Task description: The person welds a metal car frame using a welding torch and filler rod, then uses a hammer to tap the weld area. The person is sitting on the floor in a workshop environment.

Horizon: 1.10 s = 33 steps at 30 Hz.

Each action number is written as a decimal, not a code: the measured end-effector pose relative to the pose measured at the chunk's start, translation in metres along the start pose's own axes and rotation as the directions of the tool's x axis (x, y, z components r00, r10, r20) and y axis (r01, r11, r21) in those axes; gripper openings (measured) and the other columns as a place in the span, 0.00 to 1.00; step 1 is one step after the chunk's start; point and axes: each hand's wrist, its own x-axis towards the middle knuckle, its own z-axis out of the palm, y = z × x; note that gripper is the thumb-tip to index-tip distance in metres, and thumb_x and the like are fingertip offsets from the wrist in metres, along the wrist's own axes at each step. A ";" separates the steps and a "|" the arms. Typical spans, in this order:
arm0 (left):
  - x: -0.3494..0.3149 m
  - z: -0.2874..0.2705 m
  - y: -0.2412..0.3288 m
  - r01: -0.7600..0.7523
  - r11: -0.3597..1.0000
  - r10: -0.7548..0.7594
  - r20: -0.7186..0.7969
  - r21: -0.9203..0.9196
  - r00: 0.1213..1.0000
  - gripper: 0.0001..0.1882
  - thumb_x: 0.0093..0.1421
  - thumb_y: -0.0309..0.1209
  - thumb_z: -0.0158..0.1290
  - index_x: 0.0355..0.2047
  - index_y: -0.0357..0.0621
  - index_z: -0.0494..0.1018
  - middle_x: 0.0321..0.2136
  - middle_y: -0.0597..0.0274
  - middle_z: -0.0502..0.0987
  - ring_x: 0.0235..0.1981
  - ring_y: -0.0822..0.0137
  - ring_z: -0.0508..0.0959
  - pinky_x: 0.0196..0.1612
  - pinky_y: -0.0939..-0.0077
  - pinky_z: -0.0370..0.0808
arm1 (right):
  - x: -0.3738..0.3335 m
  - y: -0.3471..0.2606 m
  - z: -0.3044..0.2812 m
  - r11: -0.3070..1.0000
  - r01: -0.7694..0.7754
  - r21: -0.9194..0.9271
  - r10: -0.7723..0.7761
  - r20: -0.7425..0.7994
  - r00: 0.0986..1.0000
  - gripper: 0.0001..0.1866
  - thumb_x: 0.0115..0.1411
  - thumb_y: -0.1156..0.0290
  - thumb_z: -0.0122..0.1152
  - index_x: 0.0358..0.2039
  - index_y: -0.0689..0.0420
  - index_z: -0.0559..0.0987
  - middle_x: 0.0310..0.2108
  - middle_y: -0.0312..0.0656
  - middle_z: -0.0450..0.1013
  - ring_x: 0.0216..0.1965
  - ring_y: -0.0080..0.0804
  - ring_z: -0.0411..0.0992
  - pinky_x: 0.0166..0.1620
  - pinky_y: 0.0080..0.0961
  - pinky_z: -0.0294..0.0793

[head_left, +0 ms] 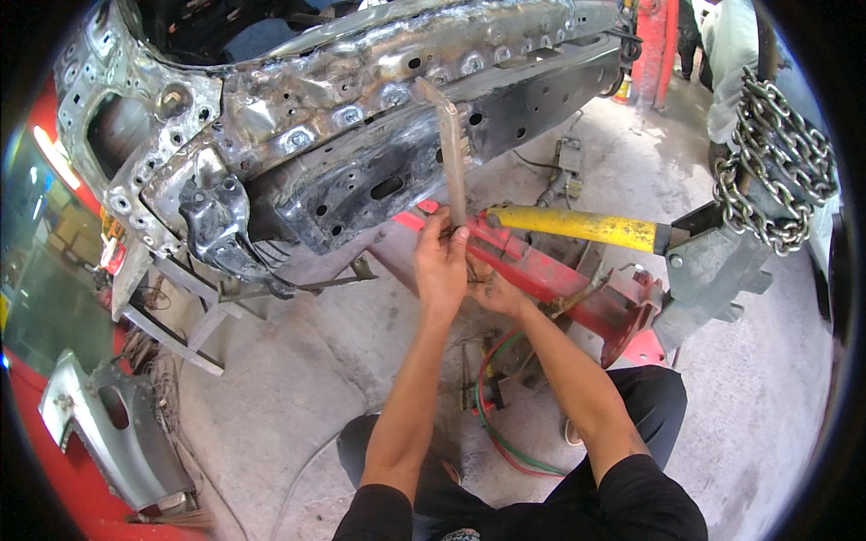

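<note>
A rusty steel bar clamp [453, 167] stands nearly upright against the dark bumper beam [361, 185] of a stripped car body. Its upper jaw hooks over the beam's top edge, and small notches show along its bar. Around the lower part of the bar, my left hand [439, 266] is closed, thumb on the near side. Just below and to the right, my right hand [498, 293] is curled at the clamp's lower end. Its fingertips are partly hidden behind the left hand, as is the clamp's bottom.
A red pulling arm [541, 275] with a yellow ram [577, 225] lies to the right, below the beam. Heavy chains [776, 167] hang at far right. Red and green hoses [492, 424] run across the floor near my legs. A silver fender [126, 433] rests at lower left.
</note>
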 end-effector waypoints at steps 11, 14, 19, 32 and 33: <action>0.003 -0.005 0.016 -0.034 0.967 0.054 -0.074 0.251 0.996 0.16 0.63 0.23 0.57 0.51 0.32 0.75 0.39 0.44 0.81 0.39 0.57 0.82 0.45 0.66 0.77 | 0.016 -0.017 0.016 0.961 -0.018 0.275 0.032 -0.047 0.998 0.44 0.57 0.80 0.54 0.72 0.64 0.48 0.66 0.52 0.56 0.63 0.36 0.57 0.63 0.32 0.58; 0.007 -0.010 0.029 -0.136 0.869 0.203 -0.092 0.476 0.975 0.12 0.62 0.24 0.58 0.45 0.33 0.78 0.36 0.46 0.81 0.33 0.56 0.82 0.38 0.66 0.77 | 0.017 -0.014 0.020 0.947 -0.016 0.321 0.050 -0.099 0.994 0.41 0.58 0.73 0.59 0.71 0.59 0.56 0.50 0.47 0.70 0.37 0.29 0.73 0.41 0.30 0.75; 0.050 -0.028 0.113 -0.300 0.631 0.486 -0.063 0.715 0.872 0.08 0.61 0.29 0.61 0.33 0.35 0.78 0.26 0.48 0.81 0.24 0.60 0.80 0.31 0.66 0.75 | 0.010 0.005 0.013 0.983 -0.148 0.106 0.159 -0.099 0.982 0.44 0.54 0.73 0.53 0.73 0.57 0.53 0.67 0.57 0.58 0.64 0.44 0.59 0.64 0.34 0.60; 0.114 -0.010 0.148 -0.264 0.308 0.509 0.076 0.914 0.858 0.14 0.55 0.38 0.64 0.26 0.43 0.73 0.19 0.46 0.78 0.25 0.41 0.80 0.30 0.50 0.74 | 0.003 -0.026 -0.001 0.985 -0.097 0.145 0.111 -0.093 0.989 0.47 0.51 0.78 0.53 0.74 0.53 0.53 0.70 0.56 0.56 0.71 0.50 0.55 0.70 0.35 0.56; 0.111 -0.010 0.148 -0.264 0.293 0.515 0.080 0.919 0.853 0.14 0.55 0.38 0.64 0.25 0.43 0.73 0.19 0.46 0.78 0.25 0.42 0.80 0.30 0.50 0.74 | 0.000 -0.035 -0.003 0.979 -0.130 0.156 0.144 -0.083 0.986 0.47 0.51 0.78 0.53 0.74 0.53 0.53 0.70 0.56 0.56 0.71 0.50 0.55 0.70 0.35 0.56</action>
